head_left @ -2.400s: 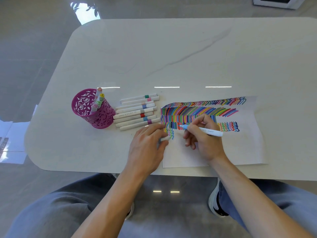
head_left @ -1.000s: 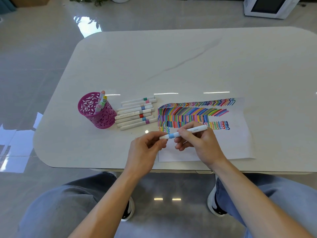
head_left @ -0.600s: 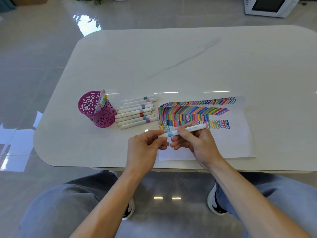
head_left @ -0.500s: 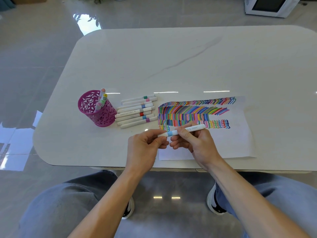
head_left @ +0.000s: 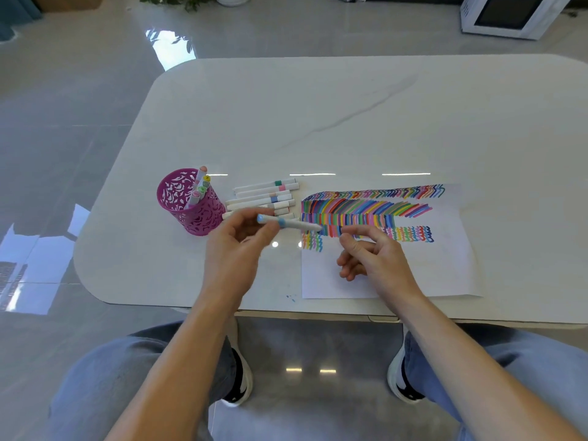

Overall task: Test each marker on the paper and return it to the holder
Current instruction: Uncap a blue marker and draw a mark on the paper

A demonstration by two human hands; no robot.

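Left hand pinches the blue marker at centre, beside loose markers and the pink holder; right hand hangs loosely curled, holding nothing, over the paper.

A white marble table stands on glossy grey floor, a white appliance beyond.

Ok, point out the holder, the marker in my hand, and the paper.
holder [head_left: 203,218]: head view, on its pink front wall.
marker [head_left: 296,225]: head view, on the white barrel just right of the blue band.
paper [head_left: 445,268]: head view, on a bare white part below the colored strokes.
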